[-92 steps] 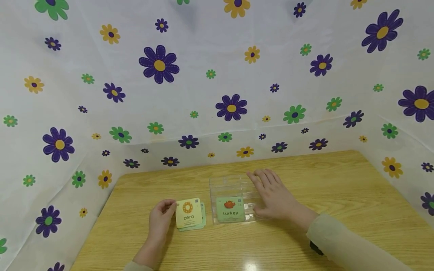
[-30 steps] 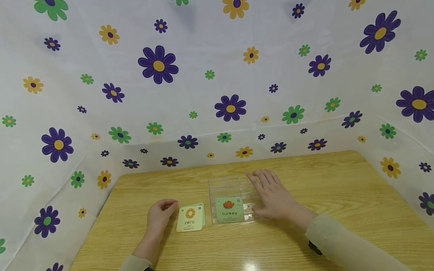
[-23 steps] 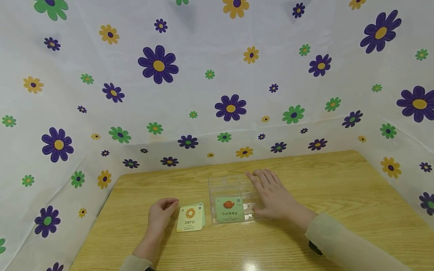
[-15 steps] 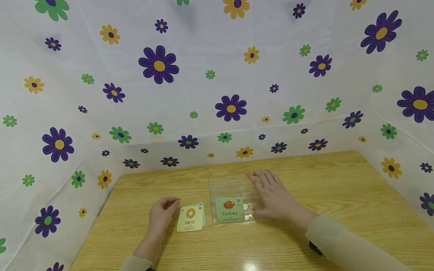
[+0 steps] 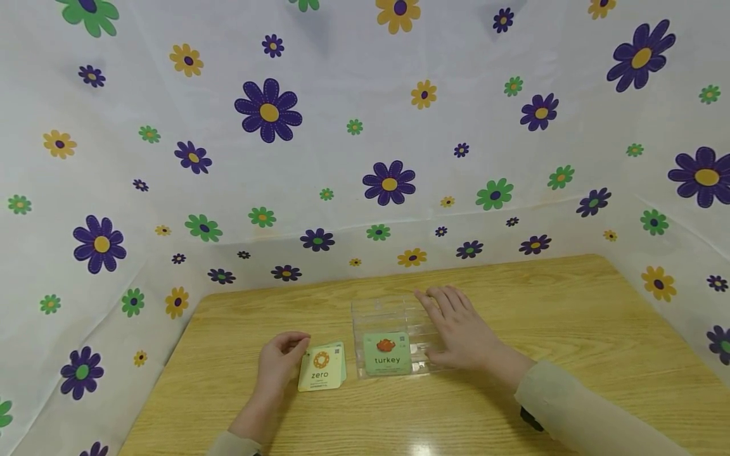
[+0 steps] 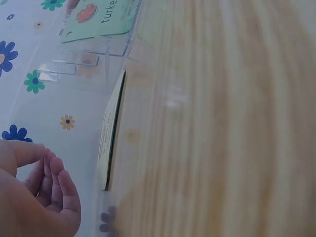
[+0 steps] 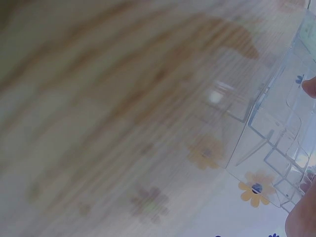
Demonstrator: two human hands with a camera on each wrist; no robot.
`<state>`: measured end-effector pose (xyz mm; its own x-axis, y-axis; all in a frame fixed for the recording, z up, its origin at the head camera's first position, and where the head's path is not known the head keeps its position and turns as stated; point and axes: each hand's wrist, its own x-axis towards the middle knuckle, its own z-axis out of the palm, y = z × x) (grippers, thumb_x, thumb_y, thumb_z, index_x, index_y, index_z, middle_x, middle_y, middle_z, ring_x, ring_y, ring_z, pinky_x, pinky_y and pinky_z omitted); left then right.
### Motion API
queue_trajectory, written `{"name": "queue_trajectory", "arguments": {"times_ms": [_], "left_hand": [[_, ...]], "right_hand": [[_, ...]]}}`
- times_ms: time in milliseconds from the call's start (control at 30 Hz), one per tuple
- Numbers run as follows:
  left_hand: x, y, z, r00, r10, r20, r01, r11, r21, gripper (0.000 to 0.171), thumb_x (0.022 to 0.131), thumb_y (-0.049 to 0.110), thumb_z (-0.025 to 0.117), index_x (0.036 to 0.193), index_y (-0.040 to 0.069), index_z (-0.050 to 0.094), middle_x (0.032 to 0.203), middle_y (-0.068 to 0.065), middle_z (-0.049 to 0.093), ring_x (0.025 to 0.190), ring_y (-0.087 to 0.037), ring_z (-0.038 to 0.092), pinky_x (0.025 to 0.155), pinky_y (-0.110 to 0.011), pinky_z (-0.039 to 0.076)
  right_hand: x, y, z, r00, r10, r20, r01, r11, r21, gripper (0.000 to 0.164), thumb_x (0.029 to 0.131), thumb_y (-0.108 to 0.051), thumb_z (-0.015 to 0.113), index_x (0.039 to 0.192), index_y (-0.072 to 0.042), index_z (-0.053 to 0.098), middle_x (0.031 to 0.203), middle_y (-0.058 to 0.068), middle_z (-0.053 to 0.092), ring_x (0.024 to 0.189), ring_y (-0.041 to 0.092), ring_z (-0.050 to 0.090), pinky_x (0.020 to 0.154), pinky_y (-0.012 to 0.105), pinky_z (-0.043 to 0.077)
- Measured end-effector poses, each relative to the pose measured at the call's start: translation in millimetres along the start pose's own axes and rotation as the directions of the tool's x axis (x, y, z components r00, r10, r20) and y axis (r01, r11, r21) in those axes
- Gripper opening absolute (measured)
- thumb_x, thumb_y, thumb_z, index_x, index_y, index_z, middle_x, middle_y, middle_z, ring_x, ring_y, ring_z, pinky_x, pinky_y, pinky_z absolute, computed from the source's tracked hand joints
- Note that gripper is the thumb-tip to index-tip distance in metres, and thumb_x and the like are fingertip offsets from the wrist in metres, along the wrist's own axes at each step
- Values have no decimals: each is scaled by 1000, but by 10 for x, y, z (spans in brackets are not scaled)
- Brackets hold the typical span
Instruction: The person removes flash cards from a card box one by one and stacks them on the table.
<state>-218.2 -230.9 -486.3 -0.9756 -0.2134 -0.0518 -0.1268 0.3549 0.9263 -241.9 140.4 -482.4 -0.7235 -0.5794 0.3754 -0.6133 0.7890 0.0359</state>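
A pale yellow "zero" card point(image 5: 320, 375) with a ring picture lies on the table, overlapping a green card point(image 5: 343, 366). My left hand point(image 5: 279, 362) is at its upper left corner, thumb and fingertips together. In the left wrist view the fingers point(image 6: 57, 185) curl beside the stack's edge point(image 6: 112, 136), a gap between. To the right lies a clear plastic case point(image 5: 379, 306) with raised dividers. A green "turkey" card point(image 5: 388, 362) sits in its near left part. My right hand point(image 5: 459, 329) spreads over the case's right side, fingers extended and thumb near its front.
The wood-grain table point(image 5: 547, 310) extends to both sides of the case and in front of it. A white flower-print cloth point(image 5: 319, 152) rises behind the table and along its left and right sides.
Earlier the left fingers held the yellow card's left edge; that card then settled lower on the stack. The left hand drew away, then moved slightly right to its corner. The right hand stayed put.
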Motion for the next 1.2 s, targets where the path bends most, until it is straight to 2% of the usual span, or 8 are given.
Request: {"name": "queue_trajectory", "arguments": {"times_ms": [433,733,1200], "left_hand": [[-64,61,98,1000,-6,21,7,999,-40,19,102,4,69,117,-7,72,100,-4,72,85,-9,62,75,-18,54],[-133,141,140,999,22,45,-19,998,-67,19,102,4,70,116,-7,72,104,-8,74,86,-7,62,75,-17,55],[-183,232,227,995,78,67,-77,997,-24,18,101,7,71,113,-6,74,108,-14,75,85,-6,62,73,-16,54]], "right_hand": [[-8,-3,19,1000,4,5,-4,1000,1,111,81,-53,80,165,-7,26,155,19,41,146,39,40,127,59,32],[-8,-7,21,1000,11,7,-11,1000,-6,111,81,-54,81,165,-7,25,155,19,41,146,39,40,127,60,32],[-7,-7,10,1000,10,13,-10,1000,8,111,81,-55,81,165,-7,26,155,19,40,147,40,39,128,60,31]]}}
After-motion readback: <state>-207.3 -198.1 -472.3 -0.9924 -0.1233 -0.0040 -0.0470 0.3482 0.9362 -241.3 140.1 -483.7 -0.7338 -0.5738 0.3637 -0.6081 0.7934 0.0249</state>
